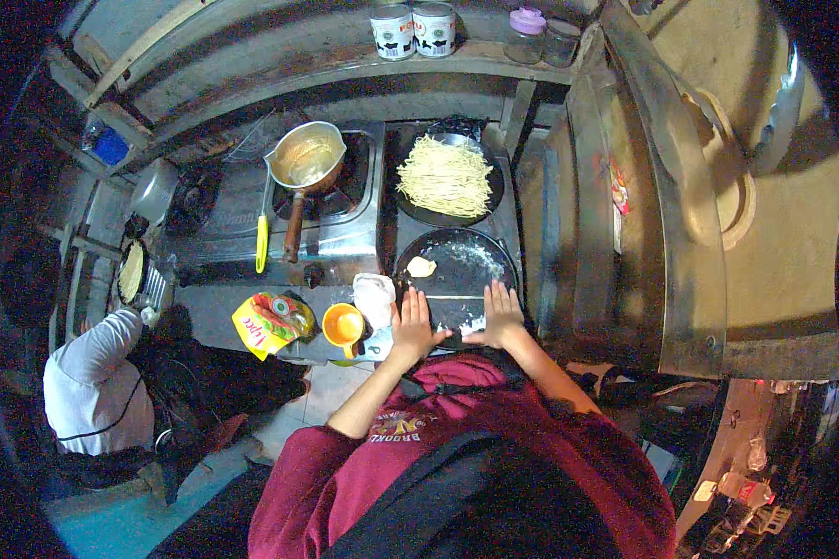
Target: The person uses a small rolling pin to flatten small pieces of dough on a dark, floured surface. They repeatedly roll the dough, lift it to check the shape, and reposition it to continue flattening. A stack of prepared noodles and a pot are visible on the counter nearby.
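My left hand (412, 321) and my right hand (499, 315) both lie flat with fingers stretched forward on a round black tray (438, 250). Between them runs a thin pale strand of dough (455, 297), its ends at or under my fingers. A small yellowish lump of dough (421, 267) sits at the tray's left side. White flour is dusted over the tray's far right and near edge. Just beyond, a second round dark tray (438, 217) bears a heap of thin pale dough strips (445, 177).
Left of my hands are a white plastic bag (374, 300), an orange cup (343, 325) and a yellow packet (272, 323). A wooden-handled saucepan (305, 156) sits on the stove (368, 205), beside a yellow handle (262, 244). Another person (103, 377) is at far left. Cans (413, 32) stand on a shelf.
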`<state>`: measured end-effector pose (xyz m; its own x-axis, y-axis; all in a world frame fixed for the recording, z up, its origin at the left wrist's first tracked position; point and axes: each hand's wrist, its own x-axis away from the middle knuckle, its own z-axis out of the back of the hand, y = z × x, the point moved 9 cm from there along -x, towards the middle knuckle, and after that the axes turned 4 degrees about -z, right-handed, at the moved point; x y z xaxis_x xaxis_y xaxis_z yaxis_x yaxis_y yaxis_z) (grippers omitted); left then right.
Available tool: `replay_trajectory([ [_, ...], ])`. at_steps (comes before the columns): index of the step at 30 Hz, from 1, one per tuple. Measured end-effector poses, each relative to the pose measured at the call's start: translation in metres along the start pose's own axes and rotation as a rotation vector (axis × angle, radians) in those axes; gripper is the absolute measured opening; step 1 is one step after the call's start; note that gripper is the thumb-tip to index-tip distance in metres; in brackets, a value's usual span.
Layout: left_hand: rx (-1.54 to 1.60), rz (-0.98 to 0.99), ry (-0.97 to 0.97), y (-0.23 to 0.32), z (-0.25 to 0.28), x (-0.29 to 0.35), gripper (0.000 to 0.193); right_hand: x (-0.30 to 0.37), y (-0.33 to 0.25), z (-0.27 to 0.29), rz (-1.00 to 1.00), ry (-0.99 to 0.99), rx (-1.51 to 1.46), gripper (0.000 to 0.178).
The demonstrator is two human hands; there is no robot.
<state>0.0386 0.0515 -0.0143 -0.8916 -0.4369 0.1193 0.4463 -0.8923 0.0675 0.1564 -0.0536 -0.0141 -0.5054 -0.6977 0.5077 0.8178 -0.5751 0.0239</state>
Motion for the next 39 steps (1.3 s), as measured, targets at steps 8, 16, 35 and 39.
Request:
replay_trajectory([
  [8, -0.002, -0.058, 0.061, 0.001, 0.013, 0.021, 0.102, 0.017, 0.007, 0.006, -0.06, -0.003, 0.042, 0.122],
  [16, -0.018, -0.007, 0.025, -0.007, 0.01, 0.008, 0.097, 0.02, 0.01, -0.002, -0.058, -0.124, 0.061, 0.122],
  [35, 0.205, -0.157, 0.309, -0.007, 0.046, -0.004, 0.013, 0.015, 0.018, 0.043, -0.019, 0.609, -0.08, 0.012],
  [39, 0.651, -0.094, 0.276, -0.023, 0.044, -0.01, 0.014, 0.013, 0.016, 0.055, -0.045, 0.608, -0.099, 0.012],
])
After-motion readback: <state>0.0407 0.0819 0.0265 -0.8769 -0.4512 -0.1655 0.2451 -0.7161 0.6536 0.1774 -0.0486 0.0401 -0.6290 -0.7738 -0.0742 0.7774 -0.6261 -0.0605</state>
